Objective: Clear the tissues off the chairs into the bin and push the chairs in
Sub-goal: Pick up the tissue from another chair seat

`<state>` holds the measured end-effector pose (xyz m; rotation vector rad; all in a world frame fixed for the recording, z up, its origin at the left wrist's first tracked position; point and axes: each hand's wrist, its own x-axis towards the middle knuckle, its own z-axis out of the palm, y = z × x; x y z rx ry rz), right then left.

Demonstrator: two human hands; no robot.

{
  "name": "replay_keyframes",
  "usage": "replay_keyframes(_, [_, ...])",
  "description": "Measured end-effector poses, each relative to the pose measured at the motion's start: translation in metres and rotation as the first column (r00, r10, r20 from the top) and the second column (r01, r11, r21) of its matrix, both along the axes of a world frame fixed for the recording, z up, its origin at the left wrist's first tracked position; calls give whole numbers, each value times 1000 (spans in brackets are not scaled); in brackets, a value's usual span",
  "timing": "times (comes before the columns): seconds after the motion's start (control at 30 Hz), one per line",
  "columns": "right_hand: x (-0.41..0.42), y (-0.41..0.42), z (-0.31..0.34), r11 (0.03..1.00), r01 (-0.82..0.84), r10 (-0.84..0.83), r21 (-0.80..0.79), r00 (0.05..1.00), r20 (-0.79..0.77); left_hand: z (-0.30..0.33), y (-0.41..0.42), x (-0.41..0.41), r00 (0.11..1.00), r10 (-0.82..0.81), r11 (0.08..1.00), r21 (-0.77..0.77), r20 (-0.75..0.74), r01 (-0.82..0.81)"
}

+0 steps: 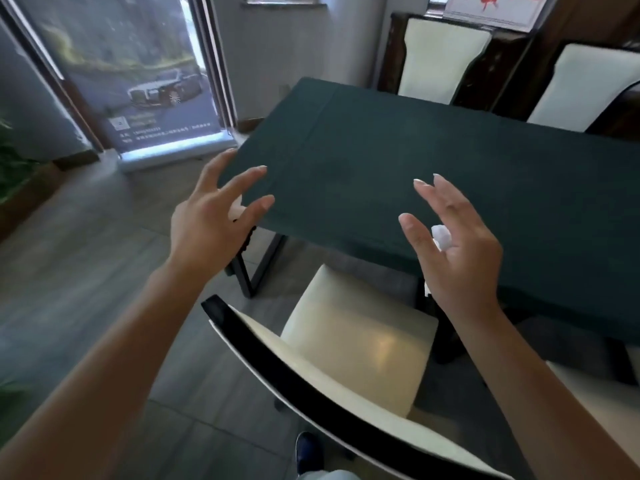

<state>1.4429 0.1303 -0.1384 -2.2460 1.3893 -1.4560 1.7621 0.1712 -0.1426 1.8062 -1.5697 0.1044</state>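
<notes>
White tissue [440, 237] against right hand [457, 251], fingers spread | left hand [207, 216] splayed, empty | step: tissue collected | next: find bin, push near chair [356, 344] in

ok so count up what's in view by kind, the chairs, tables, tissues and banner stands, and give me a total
Chairs: 4, near chair, a sliver at the right edge, two across the table
Tables: 1
Tissues: 1, crumpled against the right hand, tissue
Banner stands: 1
Total: 7
</notes>
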Motion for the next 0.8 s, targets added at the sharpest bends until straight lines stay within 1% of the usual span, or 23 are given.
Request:
replay_keyframes(0.17, [50, -42, 9, 999, -34, 34, 25, 999, 5, 11, -10, 39, 998, 28, 999, 14, 62, -29])
replay_keyframes(0.27, [79, -57, 15, 997, -68, 68, 23, 998, -11, 19, -17, 69, 994, 85, 995, 56, 64, -88])
replay_keyframes(0.4, [108, -71, 20, 998, -64, 64, 24, 998, 7, 23, -36, 100, 991, 113, 992, 42, 68, -116])
replay_keyframes(0.5, [127, -82, 22, 999, -39, 39, 10, 999, -4, 22, -56, 123, 993, 98, 994, 44, 60, -101])
replay_keyframes(0.6, [153, -88, 23, 1000, -7, 7, -2, 1000, -6, 18, -75, 152, 994, 55, 997, 42, 92, -59])
replay_keyframes(0.8, [230, -91, 31, 997, 79, -78, 26, 996, -36, 5, -106, 239, 998, -43, 999, -27, 55, 44])
